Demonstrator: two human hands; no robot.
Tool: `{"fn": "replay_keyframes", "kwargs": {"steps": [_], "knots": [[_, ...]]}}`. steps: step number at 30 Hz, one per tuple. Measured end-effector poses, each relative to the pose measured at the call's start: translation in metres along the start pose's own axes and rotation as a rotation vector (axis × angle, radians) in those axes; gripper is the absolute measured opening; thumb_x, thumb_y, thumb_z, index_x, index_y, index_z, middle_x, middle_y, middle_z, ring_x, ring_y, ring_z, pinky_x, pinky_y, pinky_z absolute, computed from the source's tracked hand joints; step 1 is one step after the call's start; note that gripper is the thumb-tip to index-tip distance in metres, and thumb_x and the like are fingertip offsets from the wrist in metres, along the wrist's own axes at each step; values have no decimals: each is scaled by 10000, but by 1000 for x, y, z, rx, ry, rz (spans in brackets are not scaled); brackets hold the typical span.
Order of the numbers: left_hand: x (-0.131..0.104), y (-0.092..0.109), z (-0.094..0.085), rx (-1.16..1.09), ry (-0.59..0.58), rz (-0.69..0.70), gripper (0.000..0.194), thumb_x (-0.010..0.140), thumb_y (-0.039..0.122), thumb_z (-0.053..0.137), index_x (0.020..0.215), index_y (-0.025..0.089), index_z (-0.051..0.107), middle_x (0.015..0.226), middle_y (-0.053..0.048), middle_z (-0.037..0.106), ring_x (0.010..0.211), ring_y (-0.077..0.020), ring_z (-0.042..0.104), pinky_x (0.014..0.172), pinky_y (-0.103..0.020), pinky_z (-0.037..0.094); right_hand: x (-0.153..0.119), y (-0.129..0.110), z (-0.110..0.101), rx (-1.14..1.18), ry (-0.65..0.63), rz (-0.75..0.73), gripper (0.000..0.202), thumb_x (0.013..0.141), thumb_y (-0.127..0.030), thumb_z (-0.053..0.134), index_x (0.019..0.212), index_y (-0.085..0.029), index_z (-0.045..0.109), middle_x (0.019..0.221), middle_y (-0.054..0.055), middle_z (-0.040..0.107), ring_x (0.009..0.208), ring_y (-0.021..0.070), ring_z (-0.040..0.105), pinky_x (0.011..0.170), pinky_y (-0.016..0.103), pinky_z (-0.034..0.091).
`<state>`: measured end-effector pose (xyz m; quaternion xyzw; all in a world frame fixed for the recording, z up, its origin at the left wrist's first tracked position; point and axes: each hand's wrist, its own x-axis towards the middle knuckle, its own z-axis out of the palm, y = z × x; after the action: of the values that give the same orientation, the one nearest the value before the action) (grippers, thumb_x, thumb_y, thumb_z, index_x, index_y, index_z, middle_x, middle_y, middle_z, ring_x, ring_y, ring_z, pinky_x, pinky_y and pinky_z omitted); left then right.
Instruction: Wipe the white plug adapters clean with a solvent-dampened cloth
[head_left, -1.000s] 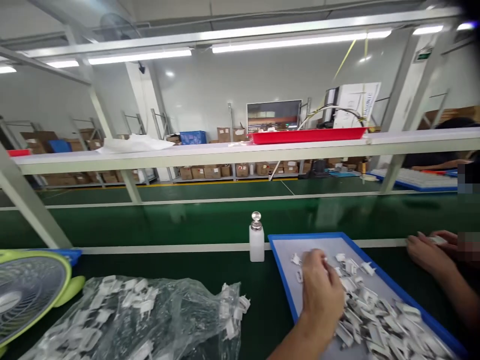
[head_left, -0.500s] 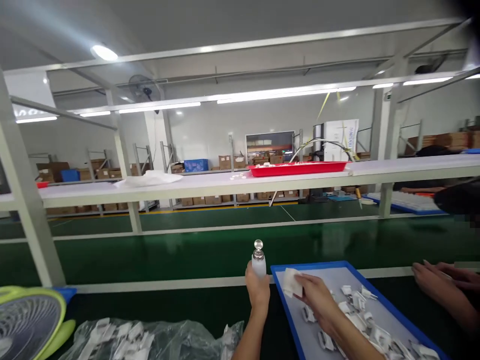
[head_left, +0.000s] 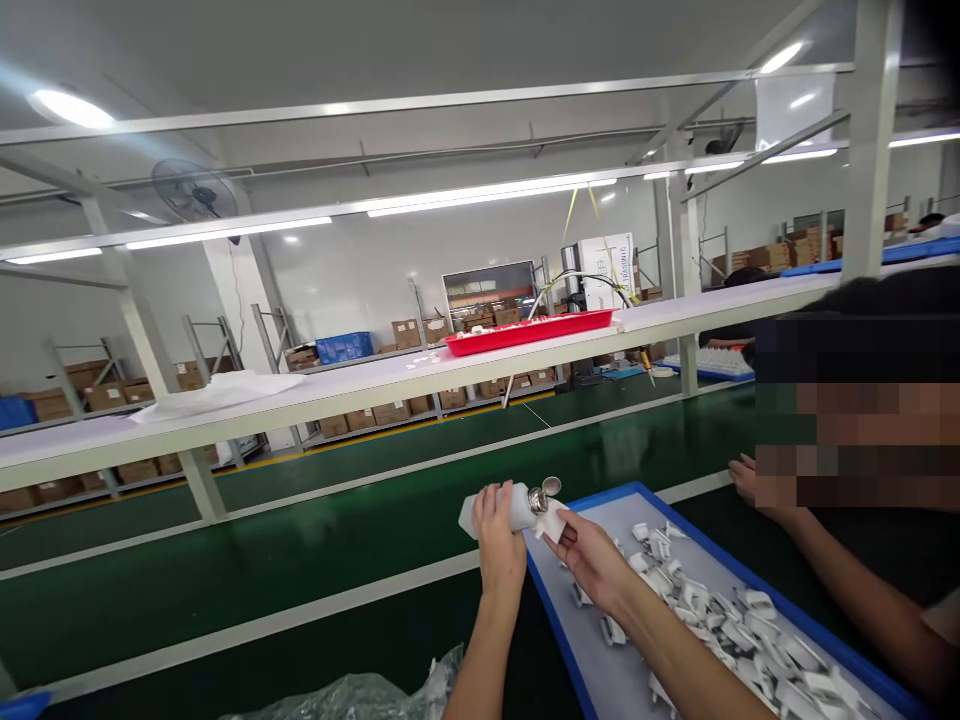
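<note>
My left hand point(head_left: 501, 540) is wrapped round a white bottle point(head_left: 517, 507), which lies tilted on its side with its metal neck toward the right. The round metal cap of the bottle stands flipped open. In my right hand point(head_left: 596, 560) is a white cloth point(head_left: 553, 522), pinched between the fingers and held against the bottle's mouth. Below my right forearm a blue-rimmed tray point(head_left: 637, 490) holds several small white plastic parts point(head_left: 694, 597).
A clear plastic bag point(head_left: 360, 697) lies at the bottom edge. Above the green bench runs a long shelf point(head_left: 360, 392) with a red tray point(head_left: 532, 332) and a white sheet point(head_left: 225, 392). At the right sits another person, one hand point(head_left: 744, 480) near the blue-rimmed tray.
The bottle has gone from upright to tilted on its side. My right hand has brought the cloth from over the tray to the bottle's mouth. The view has turned right and tilted.
</note>
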<state>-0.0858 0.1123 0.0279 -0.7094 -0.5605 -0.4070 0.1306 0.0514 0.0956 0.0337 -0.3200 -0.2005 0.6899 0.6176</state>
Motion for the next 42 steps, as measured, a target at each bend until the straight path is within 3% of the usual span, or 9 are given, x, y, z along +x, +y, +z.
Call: {"fn": "replay_keyframes", "kwargs": {"steps": [7,15,27,42], "knots": [[15,8,-16,114,-56,187,770,735,-183,469,1402,197,534,1427,-100,531,1399,-320,423,1149,-567,391,-5,-7,0,105,47,8,150,949,-194,617,1082,-127,635,1066,48,674,892,130,669,752,283,600],[29,9,-31,195,-102,379,693,772,-148,526,1365,211,555,1402,-91,537,1377,-315,451,1141,-572,400,-7,-6,1,133,57,26,142,943,-208,631,1058,-125,637,1071,48,673,898,130,668,752,279,599],[34,15,-47,254,-134,438,698,747,-129,565,1364,197,546,1384,-103,547,1380,-324,447,1147,-565,391,-9,-5,5,160,75,55,145,950,-225,624,1052,-123,633,1057,46,672,891,131,668,745,280,597],[36,16,-49,259,-152,459,673,771,-109,578,1366,205,553,1380,-96,558,1383,-323,448,1149,-559,382,-12,-5,6,162,87,76,153,951,-233,624,1059,-125,633,1052,45,672,875,126,666,734,273,595]]}}
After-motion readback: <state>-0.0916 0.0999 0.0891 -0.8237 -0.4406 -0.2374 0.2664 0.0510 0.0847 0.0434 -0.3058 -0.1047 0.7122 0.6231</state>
